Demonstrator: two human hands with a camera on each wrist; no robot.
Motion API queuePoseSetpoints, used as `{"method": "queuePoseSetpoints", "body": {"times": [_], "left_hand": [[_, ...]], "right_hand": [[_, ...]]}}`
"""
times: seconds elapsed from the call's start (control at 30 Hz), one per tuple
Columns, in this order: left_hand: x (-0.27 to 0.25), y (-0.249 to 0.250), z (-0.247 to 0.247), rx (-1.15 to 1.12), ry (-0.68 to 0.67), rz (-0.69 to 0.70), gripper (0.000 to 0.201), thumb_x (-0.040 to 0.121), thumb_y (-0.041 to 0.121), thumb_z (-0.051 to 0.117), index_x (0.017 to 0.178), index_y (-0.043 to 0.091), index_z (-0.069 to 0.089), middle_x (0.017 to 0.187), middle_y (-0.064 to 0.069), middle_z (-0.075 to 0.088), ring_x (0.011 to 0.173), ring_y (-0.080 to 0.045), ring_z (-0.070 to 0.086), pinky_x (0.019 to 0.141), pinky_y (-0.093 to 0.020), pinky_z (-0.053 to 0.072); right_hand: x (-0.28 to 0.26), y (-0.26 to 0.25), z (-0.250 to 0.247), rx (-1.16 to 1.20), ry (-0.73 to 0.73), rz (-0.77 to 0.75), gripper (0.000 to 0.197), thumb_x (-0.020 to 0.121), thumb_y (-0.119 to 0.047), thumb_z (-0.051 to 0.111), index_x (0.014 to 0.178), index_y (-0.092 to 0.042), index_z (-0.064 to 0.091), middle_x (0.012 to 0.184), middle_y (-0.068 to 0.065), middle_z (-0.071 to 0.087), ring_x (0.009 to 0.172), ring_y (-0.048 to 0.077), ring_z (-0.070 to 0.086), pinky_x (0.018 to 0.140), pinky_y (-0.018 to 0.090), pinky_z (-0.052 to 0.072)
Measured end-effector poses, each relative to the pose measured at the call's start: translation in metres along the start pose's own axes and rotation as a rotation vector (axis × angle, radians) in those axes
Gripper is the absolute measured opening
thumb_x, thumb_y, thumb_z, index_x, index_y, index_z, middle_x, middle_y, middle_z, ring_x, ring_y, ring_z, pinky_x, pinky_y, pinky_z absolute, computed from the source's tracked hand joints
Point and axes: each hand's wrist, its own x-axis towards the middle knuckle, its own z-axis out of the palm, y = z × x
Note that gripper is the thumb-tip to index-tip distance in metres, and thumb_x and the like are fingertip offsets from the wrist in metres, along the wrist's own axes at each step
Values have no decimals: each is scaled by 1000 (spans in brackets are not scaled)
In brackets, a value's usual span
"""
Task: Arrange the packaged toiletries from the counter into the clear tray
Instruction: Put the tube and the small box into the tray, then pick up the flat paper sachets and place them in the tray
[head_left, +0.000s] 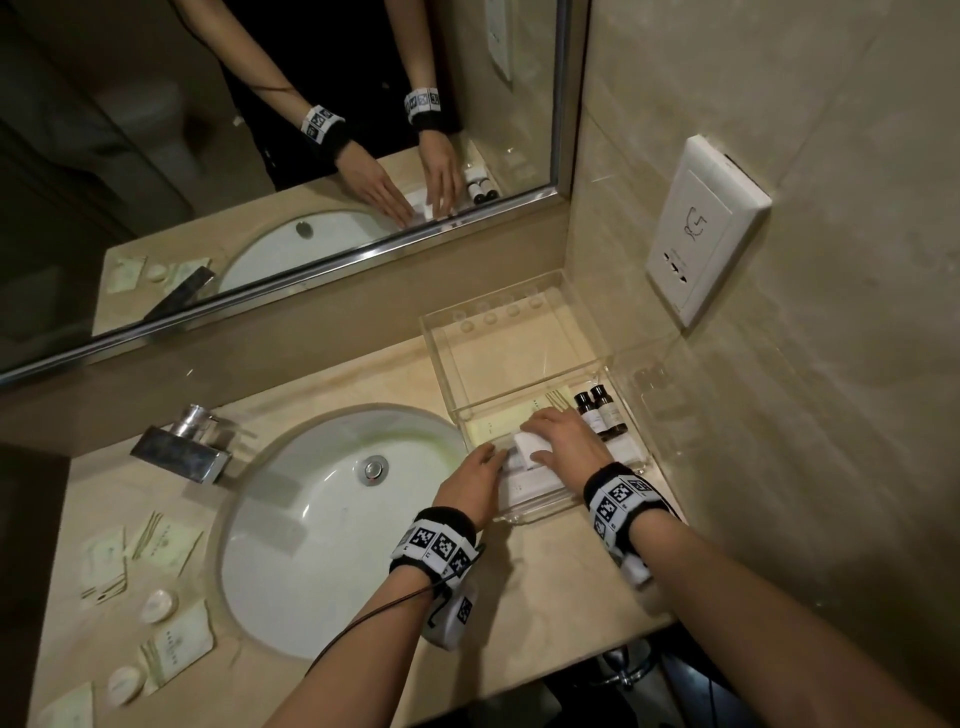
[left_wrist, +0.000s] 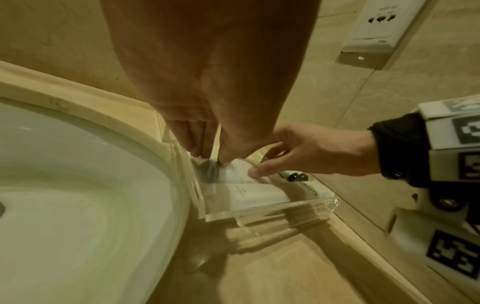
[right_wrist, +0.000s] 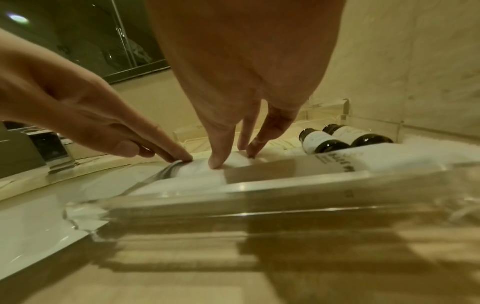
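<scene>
A: Right hand (head_left: 563, 436) is laid over a white packet (head_left: 530, 447) inside the clear tray (head_left: 540, 512); straight fingertips (right_wrist: 215, 162) are pressed on its top, nothing is gripped. Left hand (head_left: 470, 483) is also released, fingers (right_wrist: 182, 157) extended onto the packet's sink-side edge.

B: Tray position?

A: On the counter (head_left: 545, 582), right of the sink (head_left: 311, 530), against the wall. Two dark bottles (head_left: 597, 415) are lying along its wall side, flat packets beneath the hands.

B: How should the step be done?

A: Judged as squaring the packet. It should be pressed flat and slid against its neighbours with light, even pressure from both hands, so the bottles are not rolled. More packets (head_left: 150, 561) are left on the counter beyond the sink.

B: Any writing?

A: Small print is seen on the packets and bottle labels, but too blurred to be read. No brand can be made out.
</scene>
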Motion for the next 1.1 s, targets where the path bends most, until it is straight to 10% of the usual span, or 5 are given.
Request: {"method": "queuePoseSetpoints", "body": {"times": [0.2,0.4,1.1], "left_hand": [[-12,-4,-11,-75,165,75,46,94,10,48,140,12,43,148,-8,37,135,-24,38,110,-31,34],[-53,-49,-47,-275,290,-24,29,98,17,46,125,15,58,128,-5,56,118,-19,53,102,-30,40],[-336,-312,-23,-622,614,-894,15,89,20,56,101,21,66,89,3,67,84,-20,64,78,-32,53]], "right_hand": [[0,-8,-6,66,58,6,36,87,-16,68,123,-20,62,129,-1,59,116,20,52,98,33,45],[3,-72,-12,273,192,-118,17,89,-27,67,106,-25,63,97,-10,63,81,5,56,73,24,50],[31,-405,168,228,-400,-695,15,89,-30,66,102,-24,59,86,-13,63,75,6,60,71,30,54]]}}
